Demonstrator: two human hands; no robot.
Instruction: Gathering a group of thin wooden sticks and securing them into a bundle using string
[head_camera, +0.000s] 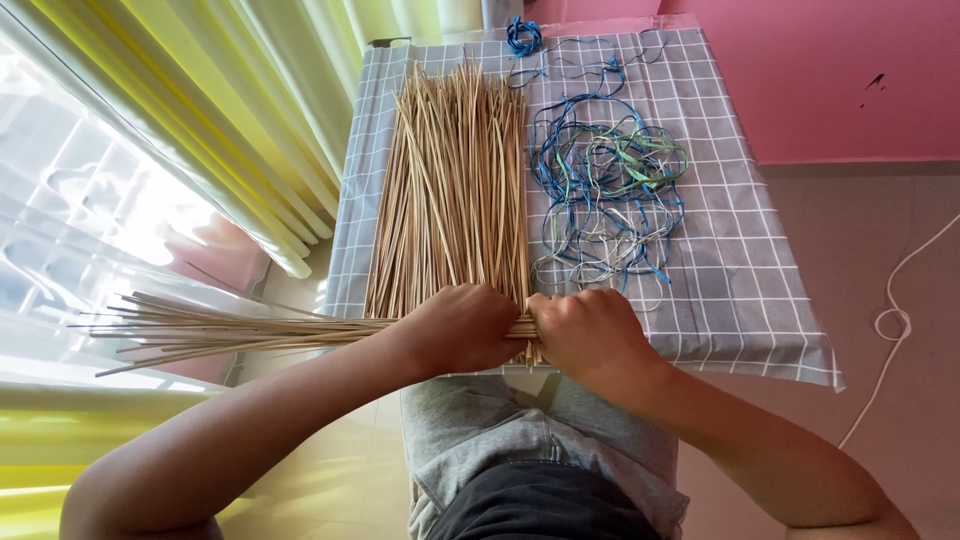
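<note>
My left hand (460, 328) and my right hand (590, 335) are both closed around one bundle of thin tan sticks (230, 330) held crosswise at the near edge of the table; its long end fans out to the left. The hands sit side by side, almost touching. Beyond them a large pile of the same tan sticks (455, 190) lies lengthwise on the grey checked tablecloth (735, 270).
A tangle of blue, green and white strings (605, 190) lies right of the stick pile, with a small blue coil (522, 36) at the far edge. Yellow curtains (230, 110) hang at left. A white cord (890, 325) trails on the floor at right, below a pink wall.
</note>
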